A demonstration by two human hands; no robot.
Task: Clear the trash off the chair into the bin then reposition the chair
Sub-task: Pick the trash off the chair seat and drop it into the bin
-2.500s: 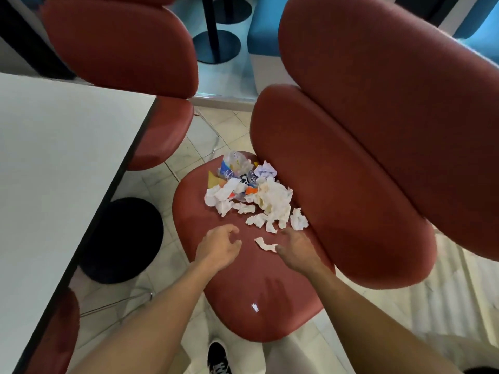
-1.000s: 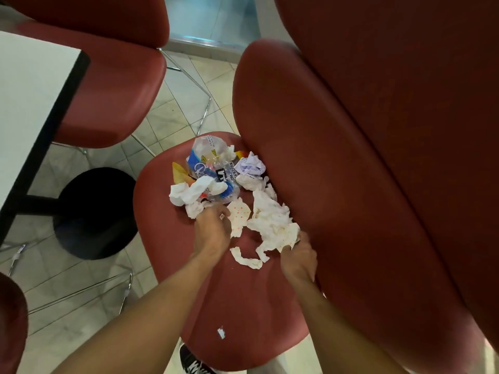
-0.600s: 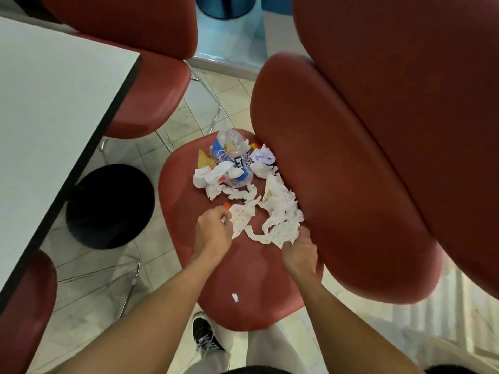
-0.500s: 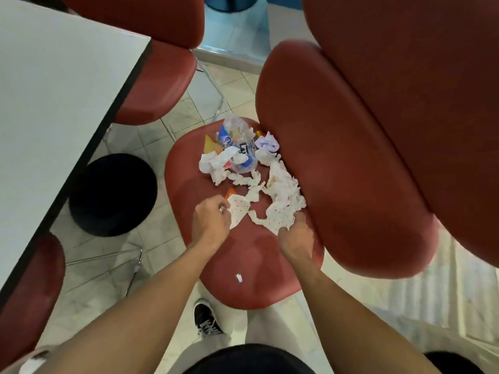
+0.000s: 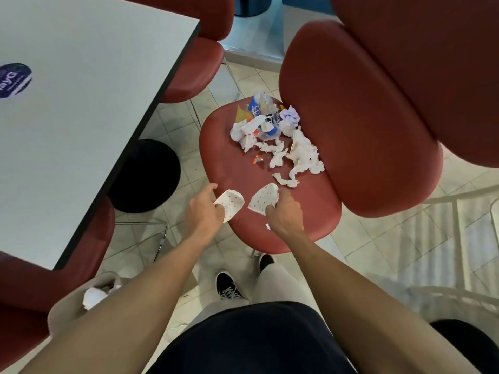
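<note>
Gripping one white orange-dotted paper scrap in the left hand and a second dotted scrap in the right hand, above the padded red chair seat; crumpled white tissues and wrappers lie at its back; beige bin lower left.

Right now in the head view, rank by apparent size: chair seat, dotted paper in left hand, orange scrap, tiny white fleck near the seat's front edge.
1. chair seat, by far the largest.
2. dotted paper in the left hand.
3. orange scrap.
4. white fleck, smallest, partly behind the right hand.
</note>
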